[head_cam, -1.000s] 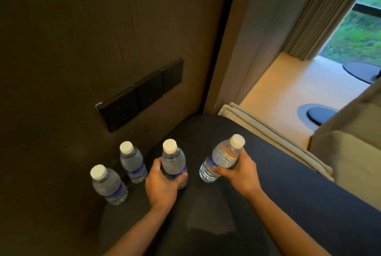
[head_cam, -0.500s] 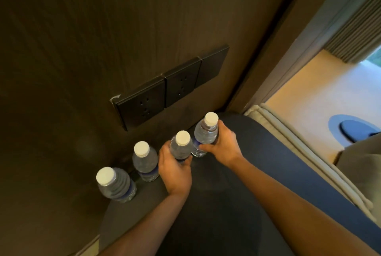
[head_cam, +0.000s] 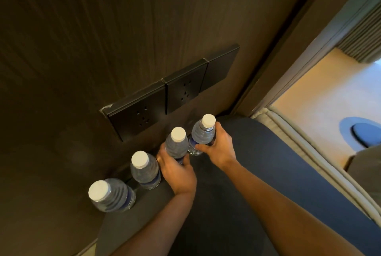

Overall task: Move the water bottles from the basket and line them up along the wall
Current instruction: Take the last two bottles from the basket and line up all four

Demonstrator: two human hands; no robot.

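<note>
Nearest, at seven o'clock, the first bottle (head_cam: 112, 197) stands on the dark tabletop (head_cam: 257, 173), its long axis upright and its white cap toward the camera. Just up the row toward twelve o'clock stands the second bottle (head_cam: 145, 170), also upright, free of any hand.

The left hand (head_cam: 178, 170) has its grip clamped around the lower body of the third bottle (head_cam: 176, 145), fingers wrapped round the far side and thumb on the near side. That bottle stands upright, cap up. At one o'clock from it the right hand (head_cam: 219, 148) has its grip closed on the fourth bottle (head_cam: 203, 135), thumb across its lower label; this bottle stands upright too, its base at or on the tabletop.

All four bottles run in a diagonal row close along the dark wood wall (head_cam: 123, 29), below the black socket panel (head_cam: 171, 95). Beyond the fourth bottle a short stretch of tabletop remains before the wall's corner at one o'clock. To three o'clock the tabletop lies open up to a pale cushioned edge (head_cam: 292, 130).
</note>
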